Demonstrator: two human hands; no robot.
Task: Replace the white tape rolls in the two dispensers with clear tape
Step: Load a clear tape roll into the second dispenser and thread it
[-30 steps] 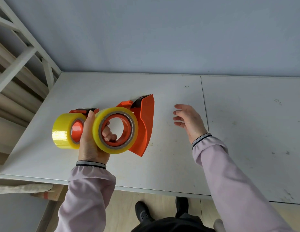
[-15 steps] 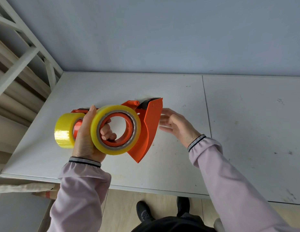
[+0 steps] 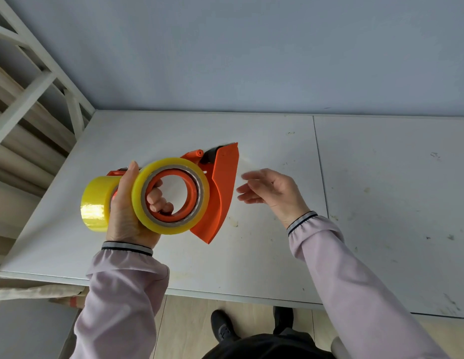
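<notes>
Above a scuffed white table (image 3: 251, 255), an orange plastic dispenser (image 3: 220, 193) carrying a glossy yellowish tape roll (image 3: 171, 195) is gripped by the left hand (image 3: 127, 208), fingers curled through its core; a second roll (image 3: 96, 203) sits behind, while the right hand (image 3: 272, 190) is held loosely spread, empty

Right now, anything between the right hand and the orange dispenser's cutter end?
Nothing visible. The right hand hangs open just right of the orange dispenser, with only bare table behind the gap. The left hand grips both dispensers from the opposite side.
</notes>
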